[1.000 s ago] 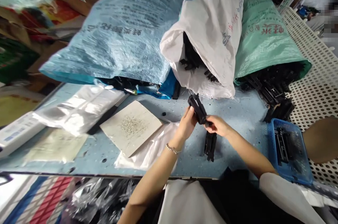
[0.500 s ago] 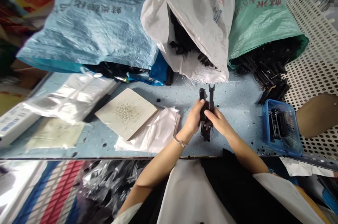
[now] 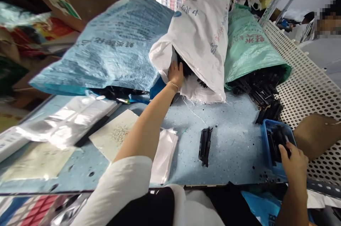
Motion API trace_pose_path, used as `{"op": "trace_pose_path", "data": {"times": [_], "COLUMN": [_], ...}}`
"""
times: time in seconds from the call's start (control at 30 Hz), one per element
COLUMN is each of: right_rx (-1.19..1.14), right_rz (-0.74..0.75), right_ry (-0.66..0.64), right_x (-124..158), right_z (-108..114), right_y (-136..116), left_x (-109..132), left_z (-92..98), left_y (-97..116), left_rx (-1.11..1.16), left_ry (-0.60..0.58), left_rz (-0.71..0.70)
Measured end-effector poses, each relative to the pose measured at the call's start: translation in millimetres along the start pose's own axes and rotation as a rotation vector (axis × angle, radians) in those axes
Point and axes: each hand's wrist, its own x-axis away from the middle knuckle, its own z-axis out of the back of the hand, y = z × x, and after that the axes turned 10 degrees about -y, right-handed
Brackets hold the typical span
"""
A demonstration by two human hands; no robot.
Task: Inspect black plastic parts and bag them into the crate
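Note:
My left hand (image 3: 176, 75), with a bracelet at the wrist, reaches into the mouth of the white woven sack (image 3: 202, 27). Its fingers are stretched out beside black plastic parts (image 3: 185, 68), and I see nothing held in it. Over at the right, my right hand (image 3: 295, 160) is at the small blue basket (image 3: 274, 163), its thumb and fingers closed around a black plastic part (image 3: 286, 148). More dark parts lie beneath it. One long black part (image 3: 205, 146) lies alone on the speckled blue table (image 3: 229, 155) between my hands.
A blue sack (image 3: 112, 48) and a green sack (image 3: 250, 41) flank the white one; black parts spill from the green one. White sheets (image 3: 165, 155), a square board (image 3: 103, 137) with tiny bits and clear plastic bags (image 3: 71, 119) lie left. A perforated white panel (image 3: 314, 94) borders the right.
Both hands were together over the table, holding black parts. They have separated: the left moved up to the white sack, the right across to the basket. One part now lies on the table.

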Motion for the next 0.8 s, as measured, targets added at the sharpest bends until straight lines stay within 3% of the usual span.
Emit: {"op": "trace_pose_path", "data": {"times": [0.1, 0.17, 0.27, 0.33, 0.43, 0.5, 0.57, 0.67, 0.73, 0.8], "right_rx": [-0.184, -0.374, -0.800, -1.135, -1.562, -1.709, -1.779, -1.710, -1.520, -1.251], "right_rz": [0.055, 0.091, 0.146, 0.107, -0.001, -0.017, 0.049, 0.279, 0.455, 0.615], "right_ry": [-0.041, -0.172, -0.675, -0.870, -0.973, -0.959, -0.942, -0.968, -0.956, -0.816], "right_x": [4.6, 7.8, 7.9, 2.8, -7.3, -9.3, -5.2, 4.5, 5.3, -0.9], "right_z": [-16.6, -33.1, -67.5, -92.1, -118.3, -124.3, -122.5, -113.8, -108.4, -104.3], "right_y": [-45.0, -87.8, -157.4, -202.4, -259.0, -285.2, -300.8, -305.8, -299.1, -287.3], "left_x": [1.2, 27.0, 103.7, 171.1, 264.4, 303.4, 319.6, 316.5, 310.6, 308.3], "left_z": [9.1, 10.5, 5.5, -2.4, -16.2, -22.5, -24.0, -18.6, -12.7, -6.3], "left_y": [2.8, 4.2, 6.2, 9.3, 17.7, 24.9, 32.1, 41.3, 46.5, 51.1], "left_rx": [-0.057, -0.067, -0.038, 0.032, 0.213, 0.489, 0.919, 1.439, 1.493, 1.422], "left_ry": [-0.063, -0.067, 0.028, 0.106, 0.044, -0.072, -0.247, -0.593, -0.717, -0.680], "left_rz": [0.127, 0.107, 0.005, -0.134, -0.283, -0.300, -0.224, 0.035, 0.176, 0.231]}}
